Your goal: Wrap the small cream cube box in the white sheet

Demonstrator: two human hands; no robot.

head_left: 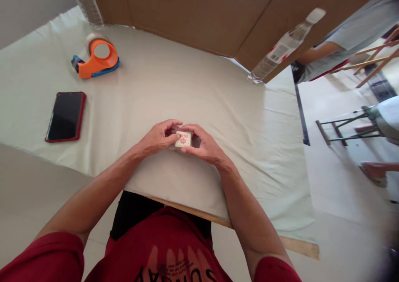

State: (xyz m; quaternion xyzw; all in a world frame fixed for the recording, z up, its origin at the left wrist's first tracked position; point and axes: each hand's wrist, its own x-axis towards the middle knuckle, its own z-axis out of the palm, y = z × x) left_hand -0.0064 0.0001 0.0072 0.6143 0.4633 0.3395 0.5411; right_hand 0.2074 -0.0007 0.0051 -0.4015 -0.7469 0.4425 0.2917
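Observation:
Close to the table's near edge, a small cream-coloured square block point(183, 139) with red print on top sits between my two hands. My left hand point(162, 136) has its fingers curled at the block's left side, with the thumb reaching onto its top. From the right, my right hand point(201, 144) curves round it, index finger at the far side and thumb along the near edge. The block's underside and part of its left side are hidden by my fingers, so I cannot tell what it is made of.
On the pale tablecloth point(149, 78) lie a red-cased phone point(65, 116) and an orange tape dispenser point(99, 58). A brown cardboard panel point(187, 16) stands at the back, with a clear bottle point(280, 49) at its right and another bottle point(90, 10) at its left. Other people sit at right.

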